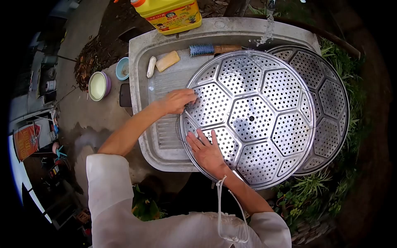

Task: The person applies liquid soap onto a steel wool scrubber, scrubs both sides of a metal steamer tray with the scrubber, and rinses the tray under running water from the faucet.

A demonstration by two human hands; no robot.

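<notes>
A large round perforated metal steamer tray (251,128) with a hexagon pattern lies across the stone washbasin (144,140). My left hand (180,101) is closed at the tray's left rim, its fingers round a dark grey clump that looks like steel wool (189,106). Flat on the tray's lower left part rests my right hand (209,153), fingers spread and holding nothing. A second perforated tray (331,99) sits beneath and to the right, partly covered by the first.
Water (268,31) runs from a tap at the top. A blue-bristled brush (202,50), a yellowish bar (167,61) and a white stick-like piece (151,67) lie in the washbasin. A yellow jug (173,18) stands at its back edge. Two basins (99,87) are on the ground left.
</notes>
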